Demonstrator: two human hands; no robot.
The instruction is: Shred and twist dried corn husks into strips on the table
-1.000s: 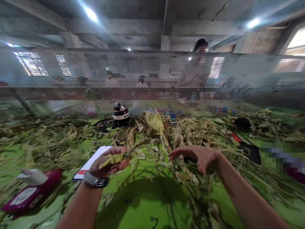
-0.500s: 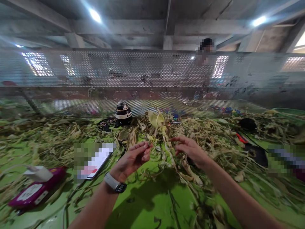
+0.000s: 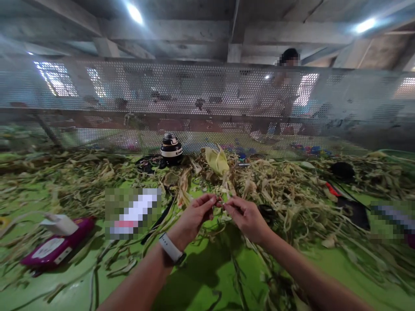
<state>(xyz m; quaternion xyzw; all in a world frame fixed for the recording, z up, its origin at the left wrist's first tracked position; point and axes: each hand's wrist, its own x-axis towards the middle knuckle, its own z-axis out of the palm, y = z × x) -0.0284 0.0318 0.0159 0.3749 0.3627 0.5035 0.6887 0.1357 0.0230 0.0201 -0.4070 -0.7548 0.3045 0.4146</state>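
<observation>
My left hand [image 3: 196, 212], with a pale watch strap on the wrist, is closed in a pinch over the middle of the green table [image 3: 194, 276]. Opposite it, my right hand [image 3: 247, 217] also pinches, its fingertips almost meeting the left ones. A tiny reddish thing [image 3: 219, 204] shows between the fingertips, too small to name. Just beyond the hands stands a pale yellow-green leaf [image 3: 218, 161]. Dried, wilted leaves and stems [image 3: 275, 181] lie all around.
To the left are a phone [image 3: 138, 214] with a blurred screen and a magenta box [image 3: 61, 246] bearing a white plug [image 3: 60, 224]. A black bottle [image 3: 171, 150] stands behind, before a perforated metal screen [image 3: 194, 95]. Beyond it is a person [image 3: 282, 90]. A black pouch [image 3: 355, 211] lies right.
My right hand has moved left and closed from spread fingers to a pinch, meeting my left hand. The left hand has turned slightly and shifted right. The whole view has shifted a little.
</observation>
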